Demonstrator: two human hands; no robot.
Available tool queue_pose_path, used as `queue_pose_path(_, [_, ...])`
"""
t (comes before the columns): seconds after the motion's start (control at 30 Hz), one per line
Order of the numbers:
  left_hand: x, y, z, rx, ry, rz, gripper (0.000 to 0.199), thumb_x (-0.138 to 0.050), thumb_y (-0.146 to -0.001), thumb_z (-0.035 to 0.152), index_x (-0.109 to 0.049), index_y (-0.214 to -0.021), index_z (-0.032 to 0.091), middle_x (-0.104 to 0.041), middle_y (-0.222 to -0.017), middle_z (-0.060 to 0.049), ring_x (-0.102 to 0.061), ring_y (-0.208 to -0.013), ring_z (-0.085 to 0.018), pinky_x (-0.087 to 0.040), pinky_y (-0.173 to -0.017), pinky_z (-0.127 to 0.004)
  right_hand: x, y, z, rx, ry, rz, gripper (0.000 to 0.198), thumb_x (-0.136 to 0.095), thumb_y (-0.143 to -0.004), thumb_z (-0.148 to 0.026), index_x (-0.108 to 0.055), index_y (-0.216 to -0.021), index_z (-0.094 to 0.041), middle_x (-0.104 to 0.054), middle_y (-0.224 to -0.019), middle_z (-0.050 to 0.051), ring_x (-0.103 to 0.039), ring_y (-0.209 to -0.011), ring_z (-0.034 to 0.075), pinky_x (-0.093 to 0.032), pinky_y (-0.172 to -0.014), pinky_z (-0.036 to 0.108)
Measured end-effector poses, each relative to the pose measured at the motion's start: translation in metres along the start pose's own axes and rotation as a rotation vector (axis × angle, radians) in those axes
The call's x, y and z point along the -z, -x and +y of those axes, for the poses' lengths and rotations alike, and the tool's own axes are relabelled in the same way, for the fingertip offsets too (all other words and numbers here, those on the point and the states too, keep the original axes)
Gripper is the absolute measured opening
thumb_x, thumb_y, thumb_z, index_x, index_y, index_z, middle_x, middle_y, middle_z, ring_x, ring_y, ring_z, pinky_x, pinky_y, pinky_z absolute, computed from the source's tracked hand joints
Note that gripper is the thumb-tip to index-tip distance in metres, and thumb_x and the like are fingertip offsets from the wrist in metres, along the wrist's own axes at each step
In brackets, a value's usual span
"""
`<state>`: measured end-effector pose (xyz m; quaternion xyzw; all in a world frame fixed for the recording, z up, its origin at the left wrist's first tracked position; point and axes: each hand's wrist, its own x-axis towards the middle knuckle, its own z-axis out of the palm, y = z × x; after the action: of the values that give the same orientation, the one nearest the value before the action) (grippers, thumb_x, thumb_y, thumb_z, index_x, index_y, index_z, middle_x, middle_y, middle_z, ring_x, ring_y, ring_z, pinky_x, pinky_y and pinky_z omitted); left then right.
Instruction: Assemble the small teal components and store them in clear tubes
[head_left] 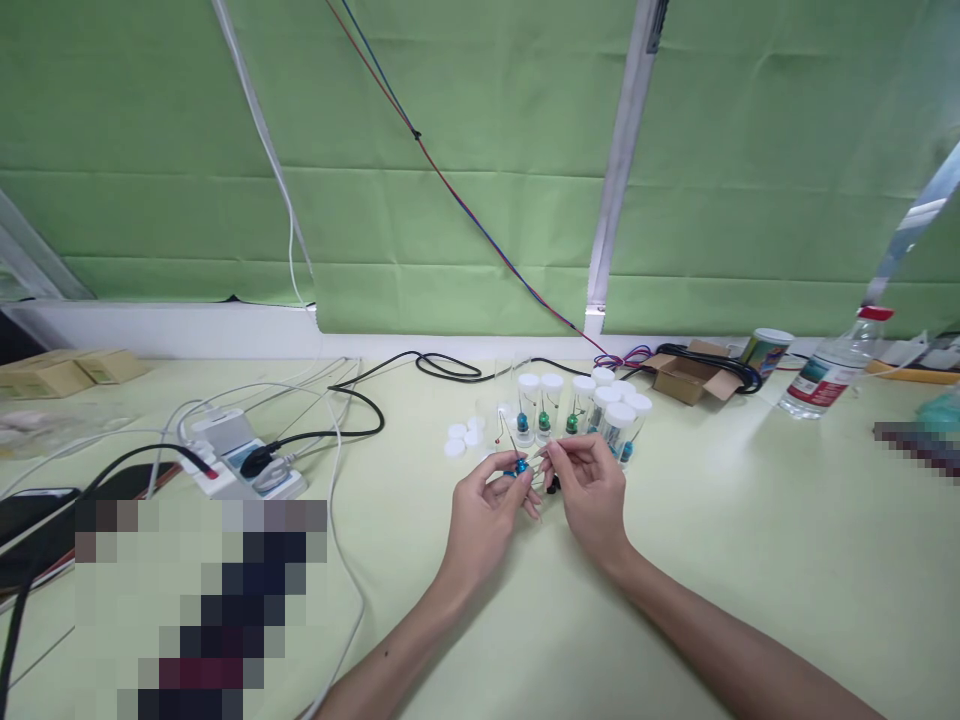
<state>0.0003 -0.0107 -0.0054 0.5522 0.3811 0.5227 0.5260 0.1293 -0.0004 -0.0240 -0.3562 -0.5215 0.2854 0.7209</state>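
Note:
My left hand (487, 505) is closed in a pinch on a small shiny blue piece (521, 465) with a thin dark wire rising from it. Close beside it, my right hand (589, 490) has thumb and fingertips pressed together near the blue piece. What they pinch, if anything, is too small to make out. A small dark object (553, 486) shows between the hands. Just behind them stand several clear tubes with white caps; one tube (551, 400) holds a green piece with a wire, another tube (527, 405) a blue one. Loose white caps (456, 440) lie to the left of the tubes.
A power strip (274, 475) with plugs and cables lies left. Black cable (442, 370) runs along the back. An open cardboard box (694, 375), a printed can (765, 350) and a water bottle (829, 375) stand back right. Small boxes (64, 372) sit far left.

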Motion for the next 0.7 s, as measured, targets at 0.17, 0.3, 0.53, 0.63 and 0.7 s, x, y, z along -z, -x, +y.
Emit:
queue_pose_path(0.17, [-0.0003,0.0007,0.0,-0.025,-0.018,0.031,0.027,-0.067,-0.08,0.034,-0.059,-0.099,0.015,-0.065,-0.065,-0.001,-0.061,-0.057,-0.014,-0.052,-0.062,-0.028,0.0021,0.0018,0.0031,0.099,0.086,0.005,0.006,-0.062,-0.089,-0.024,-0.058,-0.088,-0.019,-0.061,-0.076,0.002,-0.062,-0.063,0.014,-0.054,-0.058,0.028])
queue_pose_path(0.3, [0.0005,0.0015,-0.0004,-0.047,-0.041,0.057,0.026,-0.067,-0.081,0.033,-0.061,-0.1,0.016,-0.063,-0.064,0.0,-0.061,-0.057,-0.014,-0.052,-0.063,-0.028,0.004,0.0013,0.0043,0.175,0.181,0.001,0.002,-0.062,-0.088,-0.021,-0.06,-0.089,-0.019,-0.061,-0.079,0.003,-0.063,-0.067,0.015,-0.055,-0.059,0.029])
queue_pose_path(0.53, [0.0025,0.0012,0.0024,-0.108,-0.083,0.1,0.025,-0.068,-0.08,0.033,-0.066,-0.1,0.018,-0.062,-0.084,-0.003,-0.061,-0.06,-0.013,-0.054,-0.06,-0.028,0.006,-0.0008,0.0063,0.286,0.277,-0.035,0.003,-0.062,-0.087,-0.016,-0.062,-0.089,-0.019,-0.064,-0.08,0.004,-0.064,-0.068,0.016,-0.055,-0.059,0.028])
queue_pose_path(0.63, [0.0029,0.0005,0.0023,-0.126,-0.103,0.111,0.023,-0.067,-0.08,0.033,-0.068,-0.098,0.019,-0.059,-0.089,-0.003,-0.06,-0.059,-0.011,-0.054,-0.058,-0.027,0.0072,-0.0016,0.0074,0.312,0.296,-0.046,0.004,-0.062,-0.087,-0.015,-0.062,-0.089,-0.019,-0.065,-0.079,0.003,-0.064,-0.067,0.015,-0.054,-0.058,0.028])
queue_pose_path(0.7, [0.0033,0.0,0.0017,-0.125,-0.112,0.117,0.022,-0.067,-0.08,0.033,-0.068,-0.097,0.019,-0.058,-0.089,-0.003,-0.059,-0.058,-0.011,-0.054,-0.056,-0.027,0.0081,-0.002,0.0084,0.321,0.306,-0.053,0.004,-0.062,-0.087,-0.016,-0.062,-0.089,-0.019,-0.065,-0.078,0.003,-0.064,-0.066,0.015,-0.054,-0.058,0.027])
